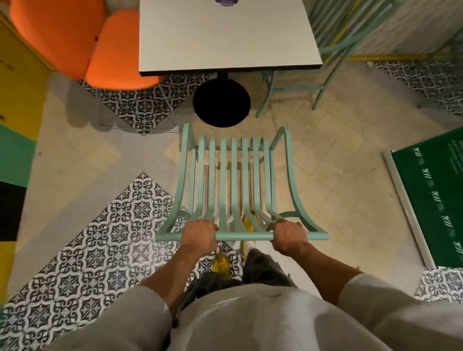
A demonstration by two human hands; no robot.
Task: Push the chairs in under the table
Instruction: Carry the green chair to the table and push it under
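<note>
Fingers (213, 226) of the left hand (198, 234) were curled over the top rail of the mint-green slatted chair (231, 180), left of the rail's middle; the right hand (288, 235) was wrapped round the same rail toward its right end, knuckles up, fingertips tucked beneath and out of sight. Between the two hands ran a bare stretch of rail, and short stubs of it projected past each hand. Chair: metal, back slats sweeping forward into the seat, standing on the floor short of the white square table (225, 37), its front edge just beside the black round pedestal base (221, 104) and not under the tabletop. Second mint-green chair (323, 60): at the table's right side, partly under its corner, upper part cut off by the frame edge. Orange upholstered chairs (75, 42): at the table's left, tops cut off. Purple item (226, 1) on the far tabletop: mostly out of frame, not identifiable. Green panel (436, 200) with white lettering: on the floor at right, text too small to read. Yellow shoes (221, 263): partly hidden behind the chair slats and the person's dark trousers. Patterned floor tiles (100, 250): black-and-white, alternating with plain beige ones.
</note>
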